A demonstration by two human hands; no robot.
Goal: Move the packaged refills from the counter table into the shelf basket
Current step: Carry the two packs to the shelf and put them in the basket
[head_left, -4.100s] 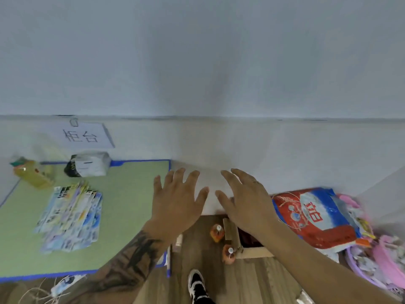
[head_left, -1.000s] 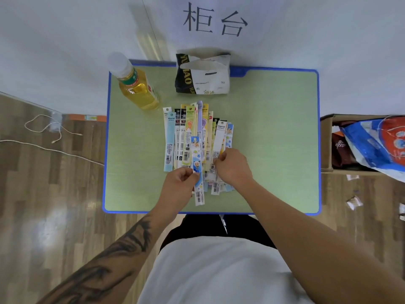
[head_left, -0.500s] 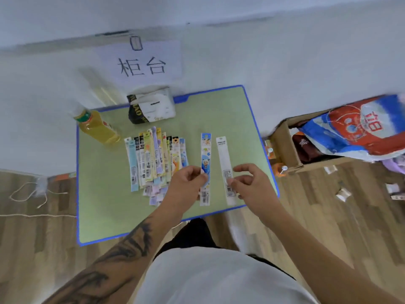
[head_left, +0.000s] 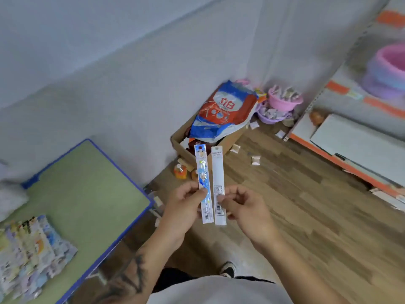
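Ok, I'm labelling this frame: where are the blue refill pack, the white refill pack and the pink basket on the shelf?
blue refill pack [head_left: 203,170], head view, upper printed part.
white refill pack [head_left: 217,170], head view, plain middle.
pink basket [head_left: 389,62], head view, outer wall.

cardboard box [head_left: 182,148]: on wood floor [head_left: 306,205] by wall | detergent bag [head_left: 223,110]: on box | orange bottle [head_left: 180,171]: beside box

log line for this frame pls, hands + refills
left hand: pinches blue refill pack | right hand: pinches white refill pack | both packs upright, off table | remaining packs on green table
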